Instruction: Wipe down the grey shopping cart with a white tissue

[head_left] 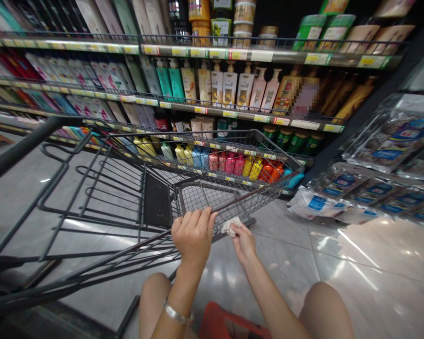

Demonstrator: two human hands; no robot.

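My left hand (193,235) is wrapped round the top side rail of a dark wire shopping cart (157,200); a silver bracelet (176,313) sits on that wrist. Just to its right, my right hand (244,241) pinches a crumpled white tissue (230,227) between thumb and fingers. The tissue is close against the outside of the cart's mesh; whether it touches the wire I cannot tell. The cart stands slanted across the view, its handle (17,150) at the left. A black panel (158,197) is fixed inside its frame.
Shelves (268,56) of bottles and jars run along the far side, with colourful bottles (233,162) low behind the cart. Packaged goods (371,188) hang at the right. Below me, between my knees, is a red object (219,322). Grey tiled floor (282,240) surrounds the cart.
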